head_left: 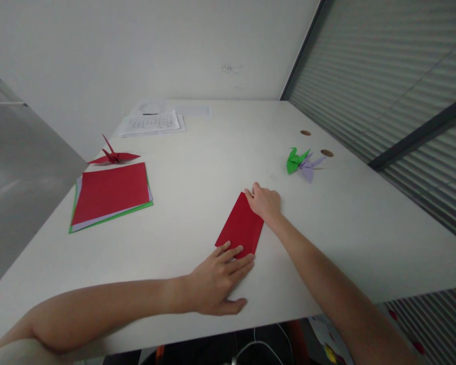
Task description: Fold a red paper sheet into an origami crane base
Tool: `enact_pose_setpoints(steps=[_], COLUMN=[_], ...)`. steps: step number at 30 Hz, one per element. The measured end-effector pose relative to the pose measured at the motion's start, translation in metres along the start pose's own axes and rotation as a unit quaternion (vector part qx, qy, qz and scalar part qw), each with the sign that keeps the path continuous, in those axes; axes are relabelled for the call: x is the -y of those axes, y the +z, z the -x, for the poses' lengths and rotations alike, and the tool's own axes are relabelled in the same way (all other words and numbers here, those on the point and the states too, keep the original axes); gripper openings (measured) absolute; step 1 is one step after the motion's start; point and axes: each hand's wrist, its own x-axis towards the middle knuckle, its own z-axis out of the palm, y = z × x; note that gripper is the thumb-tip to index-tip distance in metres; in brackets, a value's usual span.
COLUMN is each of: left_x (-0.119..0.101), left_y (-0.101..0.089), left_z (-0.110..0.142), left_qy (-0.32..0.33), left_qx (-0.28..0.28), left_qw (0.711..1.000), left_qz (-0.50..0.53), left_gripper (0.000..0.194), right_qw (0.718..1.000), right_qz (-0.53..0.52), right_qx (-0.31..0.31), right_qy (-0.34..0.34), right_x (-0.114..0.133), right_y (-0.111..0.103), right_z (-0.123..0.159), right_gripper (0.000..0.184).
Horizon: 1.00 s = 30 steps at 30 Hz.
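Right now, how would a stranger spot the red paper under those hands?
On the white table, look near the centre. The red paper lies with its near end under the left hand, its far corner at the right hand. Unlike the red origami crane and red-topped paper stack, hands touch it.

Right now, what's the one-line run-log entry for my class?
left hand: on near end of red paper; right hand: at its far end; left: red crane, paper stack; right: green crane, lilac crane
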Motion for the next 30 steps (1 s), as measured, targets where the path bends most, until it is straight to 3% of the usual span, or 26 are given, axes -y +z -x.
enact_pose_setpoints(steps=[23,27,30], left_x=[0.001,0.001,0.001], left_y=[-0.001,-0.001,-0.001], left_z=[0.000,-0.001,-0.001], left_qy=[0.002,-0.002,-0.007], left_qx=[0.001,0.007,0.013], left_qw=[1.000,1.000,1.000], left_qz=[-0.002,0.000,0.003], left_gripper=[0.072,0.071,0.071], right_qw=[0.996,0.986,0.979], right_qz=[-0.045,-0.040,-0.057], right_qx=[-0.073,-0.157,-0.170], right_qy=[0.008,-0.026,-0.093], right_x=[-0.014,-0.009,0.008], right_y=[0.005,-0.007,-0.016], right_z=[-0.017,0.003,0.034], right_gripper=[0.039,0.037,0.035])
